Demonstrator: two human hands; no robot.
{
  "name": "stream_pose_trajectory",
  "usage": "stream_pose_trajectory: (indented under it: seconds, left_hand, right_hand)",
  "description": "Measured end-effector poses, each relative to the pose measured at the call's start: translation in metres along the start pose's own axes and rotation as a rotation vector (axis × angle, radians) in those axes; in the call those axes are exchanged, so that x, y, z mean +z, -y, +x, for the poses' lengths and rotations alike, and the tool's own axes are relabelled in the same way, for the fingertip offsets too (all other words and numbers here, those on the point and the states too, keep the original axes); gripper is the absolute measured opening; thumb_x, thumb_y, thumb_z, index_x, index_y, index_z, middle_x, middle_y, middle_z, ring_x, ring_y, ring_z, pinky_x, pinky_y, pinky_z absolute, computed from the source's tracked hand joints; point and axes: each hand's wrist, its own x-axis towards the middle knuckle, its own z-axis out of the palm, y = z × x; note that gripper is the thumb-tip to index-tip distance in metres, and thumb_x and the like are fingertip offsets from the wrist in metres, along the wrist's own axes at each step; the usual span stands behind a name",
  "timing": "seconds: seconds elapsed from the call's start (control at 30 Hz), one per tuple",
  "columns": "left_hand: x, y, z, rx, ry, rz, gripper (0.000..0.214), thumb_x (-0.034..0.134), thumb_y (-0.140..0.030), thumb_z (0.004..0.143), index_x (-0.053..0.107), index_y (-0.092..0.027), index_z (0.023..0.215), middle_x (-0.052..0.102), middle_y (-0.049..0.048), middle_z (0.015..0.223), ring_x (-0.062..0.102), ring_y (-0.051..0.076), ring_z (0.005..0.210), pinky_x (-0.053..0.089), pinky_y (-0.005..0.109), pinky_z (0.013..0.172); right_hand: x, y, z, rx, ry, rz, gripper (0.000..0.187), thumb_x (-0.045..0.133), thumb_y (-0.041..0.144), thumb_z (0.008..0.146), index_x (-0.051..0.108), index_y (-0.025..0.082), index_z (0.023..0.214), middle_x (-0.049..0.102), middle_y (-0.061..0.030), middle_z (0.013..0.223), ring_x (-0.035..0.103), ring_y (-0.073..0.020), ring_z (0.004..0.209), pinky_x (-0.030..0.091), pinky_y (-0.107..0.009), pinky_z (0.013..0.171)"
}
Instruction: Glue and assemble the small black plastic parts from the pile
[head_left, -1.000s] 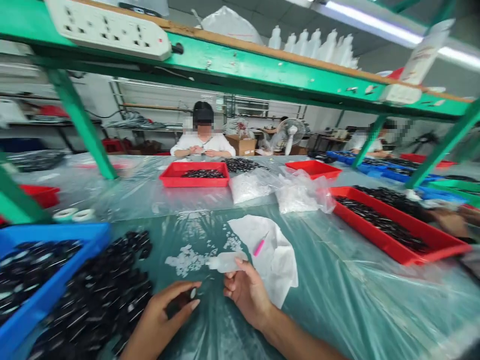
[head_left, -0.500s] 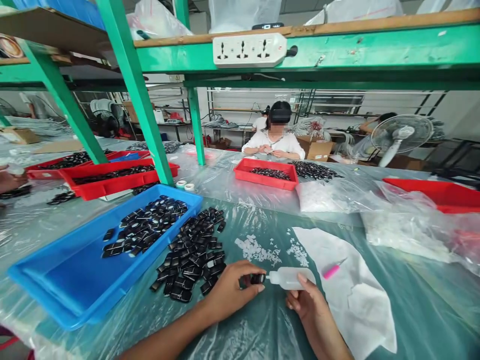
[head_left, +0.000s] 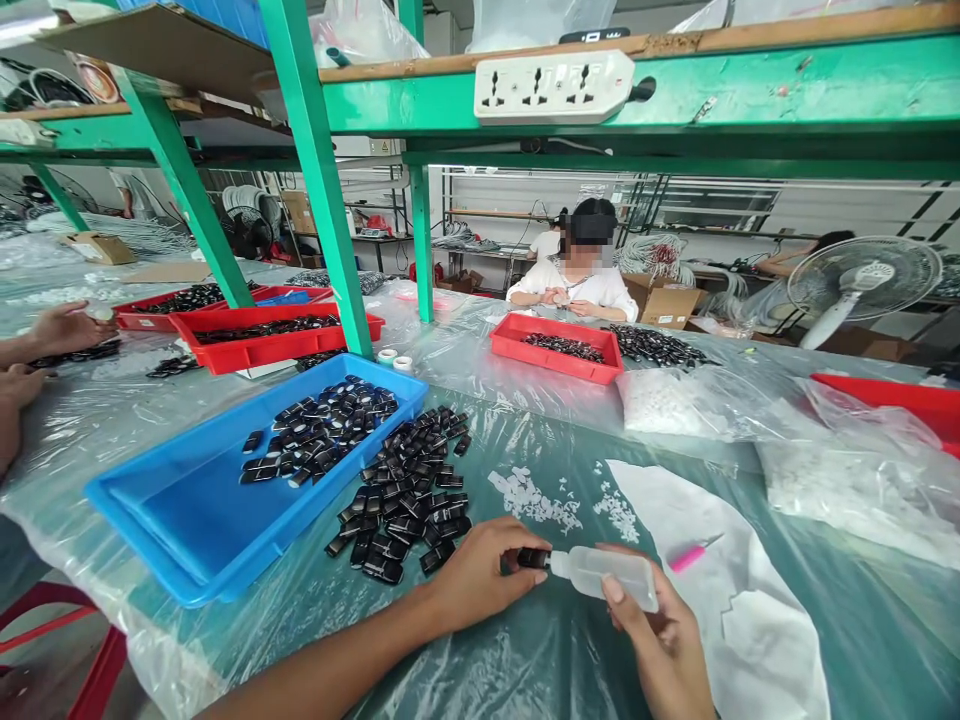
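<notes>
Between thumb and fingers, my left hand (head_left: 484, 572) pinches a small black plastic part (head_left: 532, 558). A translucent squeeze bottle (head_left: 611, 577) lies sideways in my right hand (head_left: 660, 625), its nozzle pointing left at the black part. Nozzle and part meet or nearly meet; I cannot tell which. Left of my hands spreads a heap of similar black parts (head_left: 405, 500), beside a blue tray (head_left: 180, 540) holding more of them. Small white pieces (head_left: 534, 500) are scattered just beyond my hands. On a white cloth (head_left: 772, 640) to the right rests a pink-handled pointed tool (head_left: 687, 558).
Red trays (head_left: 555, 345) of black parts stand farther back, near plastic bags of white pieces (head_left: 675, 400). A green shelf post (head_left: 322, 180) rises behind the blue tray, under a beam with a power strip (head_left: 553, 88). A co-worker (head_left: 574, 275) sits opposite; another person's hands (head_left: 60, 335) show at left.
The view has swung left, so the scene sits farther right. My right hand has turned the bottle, its base now tilted lower, and its nozzle has come closer to the black part.
</notes>
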Motion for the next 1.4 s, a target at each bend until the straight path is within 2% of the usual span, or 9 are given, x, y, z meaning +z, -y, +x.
stream_pose_trajectory:
  seconds: [0.2, 0.43, 0.63, 0.87, 1.13, 1.3, 1.4]
  left_hand:
    - [-0.0004, 0.0, 0.0, 0.017, -0.002, 0.002, 0.025, 0.061, -0.026, 0.081, 0.068, -0.021, 0.104, 0.063, 0.0053, 0.091, 0.057, 0.016, 0.079, 0.044, 0.022, 0.066]
    - [-0.0009, 0.0006, -0.0007, 0.018, 0.007, 0.017, 0.025, 0.061, -0.028, 0.081, 0.067, -0.021, 0.105, 0.063, 0.0062, 0.092, 0.057, 0.016, 0.079, 0.044, 0.022, 0.066]
    - [-0.0011, 0.0012, -0.0016, 0.03, 0.005, 0.035, 0.023, 0.061, -0.029, 0.082, 0.067, -0.021, 0.103, 0.062, 0.0061, 0.092, 0.056, 0.016, 0.079, 0.044, 0.023, 0.068]
    - [-0.0001, 0.0044, -0.0001, 0.029, -0.002, 0.037, 0.022, 0.063, -0.028, 0.081, 0.067, -0.023, 0.102, 0.061, 0.0039, 0.091, 0.055, 0.015, 0.079, 0.044, 0.022, 0.067]
    - [-0.0017, 0.0026, -0.0008, 0.033, -0.011, 0.068, 0.018, 0.065, -0.027, 0.079, 0.068, -0.021, 0.096, 0.06, 0.003, 0.087, 0.054, 0.014, 0.075, 0.043, 0.021, 0.065]
    - [-0.002, 0.0031, -0.0007, 0.028, -0.011, 0.068, 0.02, 0.066, -0.027, 0.078, 0.068, -0.022, 0.098, 0.059, 0.0027, 0.09, 0.054, 0.013, 0.074, 0.042, 0.02, 0.063]
    - [-0.0022, 0.0028, -0.0008, 0.015, -0.008, 0.06, 0.021, 0.066, -0.028, 0.079, 0.067, -0.023, 0.099, 0.059, 0.0025, 0.091, 0.054, 0.012, 0.073, 0.043, 0.021, 0.063]
  right_hand:
    - [0.0007, 0.0028, -0.0036, 0.009, -0.001, -0.018, 0.046, 0.066, 0.055, 0.067, 0.06, 0.021, 0.097, 0.066, -0.0039, 0.095, 0.059, -0.0206, 0.086, 0.043, -0.024, 0.073]
    - [-0.0022, 0.0007, -0.0022, -0.009, 0.051, -0.028, 0.044, 0.064, 0.056, 0.07, 0.061, 0.021, 0.096, 0.062, -0.0019, 0.077, 0.058, -0.0206, 0.085, 0.043, -0.024, 0.07]
    - [-0.0008, 0.0019, -0.0046, 0.003, 0.004, -0.037, 0.046, 0.066, 0.055, 0.068, 0.061, 0.022, 0.098, 0.066, -0.0042, 0.1, 0.059, -0.0207, 0.092, 0.043, -0.022, 0.076]
    - [-0.0045, 0.0012, -0.0039, 0.02, 0.046, -0.092, 0.048, 0.063, 0.058, 0.069, 0.061, 0.021, 0.099, 0.066, -0.0026, 0.092, 0.061, -0.0195, 0.088, 0.045, -0.018, 0.068]
    - [-0.0022, 0.0025, -0.0059, 0.021, 0.011, -0.066, 0.048, 0.065, 0.056, 0.067, 0.062, 0.022, 0.1, 0.067, -0.0029, 0.099, 0.061, -0.0208, 0.093, 0.047, -0.019, 0.074]
    - [-0.0035, 0.0022, -0.0045, -0.01, 0.012, -0.112, 0.048, 0.063, 0.058, 0.068, 0.063, 0.02, 0.097, 0.067, -0.0037, 0.09, 0.061, -0.0204, 0.083, 0.047, -0.021, 0.068]
    - [-0.0029, 0.0025, -0.0039, -0.002, 0.012, -0.094, 0.049, 0.063, 0.058, 0.069, 0.062, 0.02, 0.1, 0.067, -0.0039, 0.092, 0.061, -0.0208, 0.085, 0.048, -0.021, 0.069]
